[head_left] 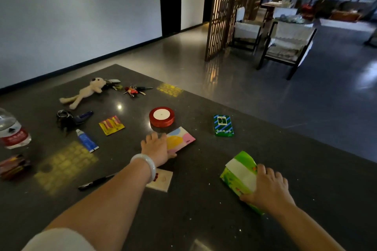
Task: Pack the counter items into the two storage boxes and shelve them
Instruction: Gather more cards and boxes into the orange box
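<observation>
Dark counter (204, 220): left hand (156, 147) grips pastel card (180, 138), right hand (269, 189) clasps green tissue pack (239, 175), both angled up-right.

Red ribbon spool (161, 117), green tissue pack (240, 177), blue-green striped box (223, 125), dark speckled counter (204, 220)
</observation>
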### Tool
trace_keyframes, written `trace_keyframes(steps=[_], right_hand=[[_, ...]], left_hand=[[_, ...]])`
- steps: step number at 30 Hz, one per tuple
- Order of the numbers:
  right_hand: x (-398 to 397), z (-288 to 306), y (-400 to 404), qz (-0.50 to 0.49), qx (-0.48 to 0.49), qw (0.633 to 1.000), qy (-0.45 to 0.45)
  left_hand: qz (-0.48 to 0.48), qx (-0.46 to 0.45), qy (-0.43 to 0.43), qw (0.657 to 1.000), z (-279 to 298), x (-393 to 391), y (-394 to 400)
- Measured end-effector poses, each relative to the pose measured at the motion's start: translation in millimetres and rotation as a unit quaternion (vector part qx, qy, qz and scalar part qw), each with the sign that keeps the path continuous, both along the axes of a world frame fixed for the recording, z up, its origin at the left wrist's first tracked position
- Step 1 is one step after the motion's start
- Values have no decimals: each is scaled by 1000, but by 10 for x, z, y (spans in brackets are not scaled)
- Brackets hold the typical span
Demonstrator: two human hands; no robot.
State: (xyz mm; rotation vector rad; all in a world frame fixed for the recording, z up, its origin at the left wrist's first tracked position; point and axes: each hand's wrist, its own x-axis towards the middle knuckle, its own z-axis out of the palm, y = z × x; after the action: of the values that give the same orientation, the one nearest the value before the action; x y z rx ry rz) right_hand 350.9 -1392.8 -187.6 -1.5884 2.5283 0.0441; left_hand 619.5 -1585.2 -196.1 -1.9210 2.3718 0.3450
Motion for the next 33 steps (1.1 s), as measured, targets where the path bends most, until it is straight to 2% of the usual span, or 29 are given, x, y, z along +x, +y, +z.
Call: trace_keyframes(steps=[4, 13, 20, 27, 33], right_hand=[[49, 2, 65, -5, -3, 1000, -7], [200, 18, 384, -16, -3, 999, -29], [229, 181, 907, -61, -22, 992, -107], [76, 504, 1606, -78, -77, 992, -66], [-179, 987, 2300, -68, -155, 985, -41]], left_hand=[[4, 22, 9, 1000, 98, -37, 62], [-45, 38, 118, 991, 270, -148, 416], [-98, 17, 176, 979, 304, -296, 912], [-195, -26, 194, 961, 463, -592, 1472], [-226, -22, 217, 949, 753, -936, 2063]])
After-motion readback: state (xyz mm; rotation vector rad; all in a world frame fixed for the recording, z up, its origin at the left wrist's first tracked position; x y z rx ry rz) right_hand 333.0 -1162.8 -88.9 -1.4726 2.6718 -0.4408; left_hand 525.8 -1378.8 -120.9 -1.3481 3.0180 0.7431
